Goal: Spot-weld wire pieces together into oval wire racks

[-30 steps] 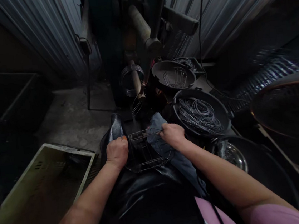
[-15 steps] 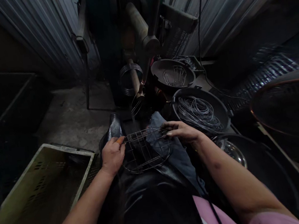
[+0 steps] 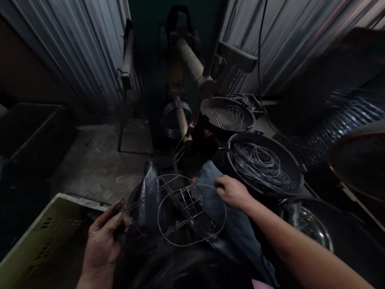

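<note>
A wire basket of thin metal rods lies across my lap, over the dark apron and a blue-grey cloth. A round ring faces up at its right part, with crossing rods beneath. At its left end, my left hand has thumb and fingers pinched on the dim, blurred wires. My right hand is curled closed at the ring's upper right edge, above the cloth; its fingertips are partly hidden.
A machine with a cylindrical arm stands ahead. To the right are a pan of wire coils, another pan holding a wire frame, and a shiny metal bowl. A yellow plastic crate sits at left.
The wire basket has been turned, so its round ring now faces up. My left hand has moved left and down; my right hand has curled its fingers. The view has tilted up slightly.
</note>
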